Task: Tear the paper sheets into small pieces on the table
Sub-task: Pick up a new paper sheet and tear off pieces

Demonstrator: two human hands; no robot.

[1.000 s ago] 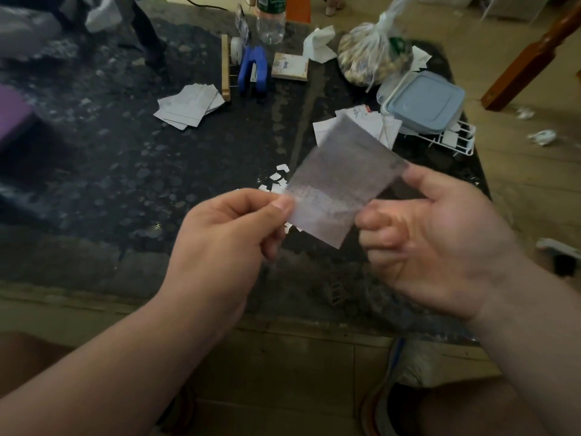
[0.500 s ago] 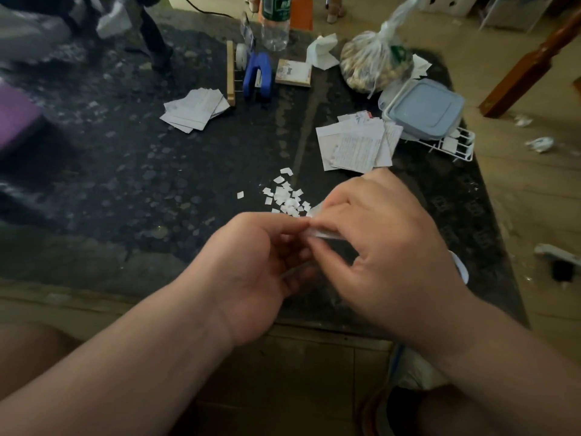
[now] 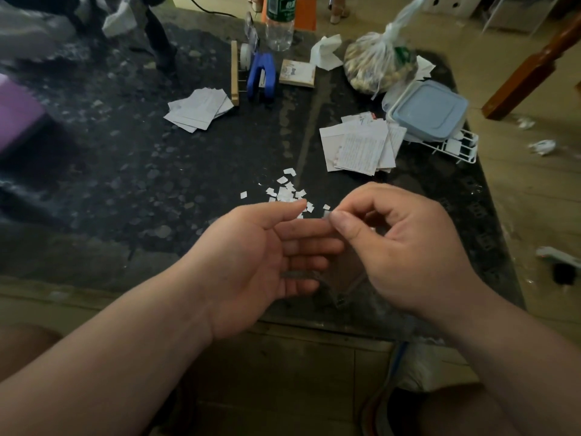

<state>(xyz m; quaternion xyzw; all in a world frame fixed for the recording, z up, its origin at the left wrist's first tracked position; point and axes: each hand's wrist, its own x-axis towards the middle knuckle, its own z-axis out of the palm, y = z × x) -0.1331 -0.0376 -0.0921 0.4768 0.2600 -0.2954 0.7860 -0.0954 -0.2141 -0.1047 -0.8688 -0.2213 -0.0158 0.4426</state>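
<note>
Paper scrap (image 3: 327, 214) pinched in right hand (image 3: 408, 247) — left hand (image 3: 251, 262) has opened, fingers relaxed, hands now apart.

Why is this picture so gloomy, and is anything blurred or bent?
Head view: dim light, so the dark speckled table swallows detail while the small white paper scraps stand out; the wide lens bends the table's edges; the clear knotted plastic bag looks soft; the small paper bit pinched by the right hand sits in shade.

Bare forearms (image 3: 110, 357), left hand (image 3: 251, 262) and right hand (image 3: 408, 247), bare knees (image 3: 25, 347), pale shoe (image 3: 418, 366).
</note>
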